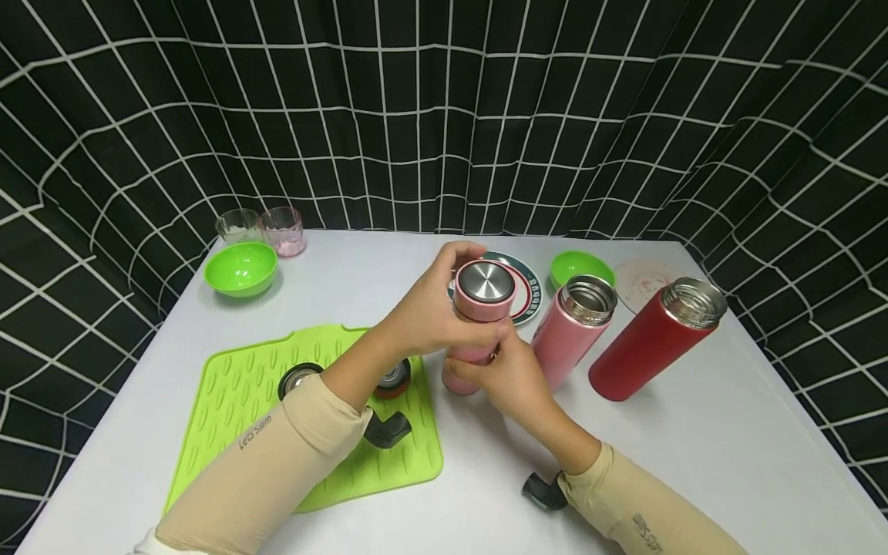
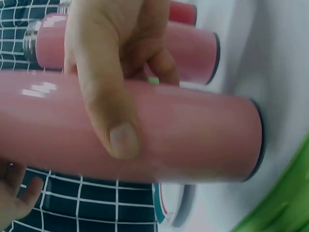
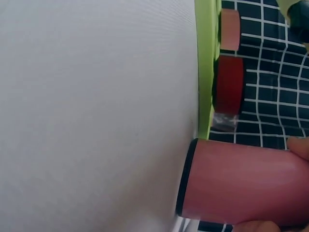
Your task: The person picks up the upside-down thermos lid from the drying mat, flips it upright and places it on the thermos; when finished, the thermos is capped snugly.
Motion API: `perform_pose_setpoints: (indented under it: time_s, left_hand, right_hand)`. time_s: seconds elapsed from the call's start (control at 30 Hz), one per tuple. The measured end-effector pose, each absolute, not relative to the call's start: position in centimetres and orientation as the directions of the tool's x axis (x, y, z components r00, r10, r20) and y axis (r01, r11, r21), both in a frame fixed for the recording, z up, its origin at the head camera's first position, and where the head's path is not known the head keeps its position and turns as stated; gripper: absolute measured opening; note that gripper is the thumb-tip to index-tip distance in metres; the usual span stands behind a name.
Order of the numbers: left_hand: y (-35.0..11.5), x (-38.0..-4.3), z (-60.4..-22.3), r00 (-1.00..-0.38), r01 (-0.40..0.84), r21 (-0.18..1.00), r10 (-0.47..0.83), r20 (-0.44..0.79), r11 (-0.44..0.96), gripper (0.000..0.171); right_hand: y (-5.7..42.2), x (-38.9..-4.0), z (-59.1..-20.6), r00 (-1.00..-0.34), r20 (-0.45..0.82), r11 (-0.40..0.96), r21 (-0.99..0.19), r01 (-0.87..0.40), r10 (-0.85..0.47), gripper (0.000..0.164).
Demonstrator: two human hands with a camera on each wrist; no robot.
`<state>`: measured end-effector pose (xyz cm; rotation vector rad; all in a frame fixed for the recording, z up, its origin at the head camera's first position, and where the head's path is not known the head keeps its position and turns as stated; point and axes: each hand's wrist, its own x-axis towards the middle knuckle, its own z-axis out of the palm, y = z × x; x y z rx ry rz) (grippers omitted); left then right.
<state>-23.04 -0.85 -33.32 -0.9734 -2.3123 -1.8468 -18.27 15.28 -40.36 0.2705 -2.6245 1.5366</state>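
Both hands are on a pink thermos bottle with a steel-topped lid. My left hand grips it near the top, fingers reaching behind the lid and thumb across the front just below. Lower down, my right hand holds the body, its thumb lying along the pink side in the left wrist view. The bottle is slightly tilted, its dark base close to the table. Beside it lean, in the head view, an uncapped pink thermos and an uncapped red thermos.
A green mat lies at left with a pink lid and a red lid on it. Behind are a plate, green bowls and two glasses. A dark gridded curtain surrounds the table.
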Motion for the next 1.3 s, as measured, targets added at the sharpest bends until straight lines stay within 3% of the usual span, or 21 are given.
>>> perform_pose_setpoints:
  time_s: [0.13,0.27,0.4,0.53,0.63,0.87,1.03,1.17,1.3]
  left_hand:
    - [-1.0,-23.0,-33.3,-0.819,0.459,0.881,0.438,0.371,0.112,0.068]
    - [-1.1,-23.3,-33.3,-0.795,0.416,0.909,0.493,0.355,0.016,0.068]
    - [-1.2,-23.4,-33.5,-0.818,0.427,0.902,0.449,0.360,0.054,0.068]
    - [-1.5,-23.9,-33.7,-0.782,0.468,0.882,0.492,0.383,0.059,0.061]
    - [-1.8,-24.0,-33.9,-0.767,0.444,0.895,0.528,0.364,0.029,0.065]
    - [-1.5,-23.5,-34.1,-0.807,0.515,0.856,0.365,0.464,0.050,0.063]
    - [-2.1,-23.9,-34.0,-0.794,0.477,0.879,0.420,0.439,-0.017,0.058]
    - [-1.6,-23.3,-33.8,-0.825,0.456,0.888,0.404,0.394,0.065,0.071]
    - [-0.7,-22.6,-33.9,-0.857,0.466,0.874,0.317,0.407,0.136,0.073]
  right_hand:
    - [15.1,-18.2,-40.5,-0.978,0.178,0.514,-0.832,-0.208,-0.107,0.071]
    - [15.2,-18.2,-40.5,-0.981,0.174,0.520,-0.831,-0.195,-0.091,0.073]
    - [15.3,-18.2,-40.6,-0.982,0.154,0.514,-0.837,-0.189,-0.110,0.072]
    - [15.6,-18.0,-40.5,-0.986,0.141,0.525,-0.835,-0.166,-0.089,0.073]
    - [15.7,-18.0,-40.5,-0.987,0.135,0.517,-0.840,-0.163,-0.092,0.072]
    - [15.4,-18.5,-40.6,-0.977,0.168,0.489,-0.847,-0.210,-0.129,0.072]
    - [15.3,-18.7,-40.5,-0.980,0.148,0.494,-0.848,-0.194,-0.131,0.072]
    - [15.3,-18.6,-40.4,-0.981,0.144,0.495,-0.848,-0.190,-0.129,0.068]
    - [15.4,-18.6,-40.4,-0.981,0.148,0.494,-0.848,-0.193,-0.128,0.064]
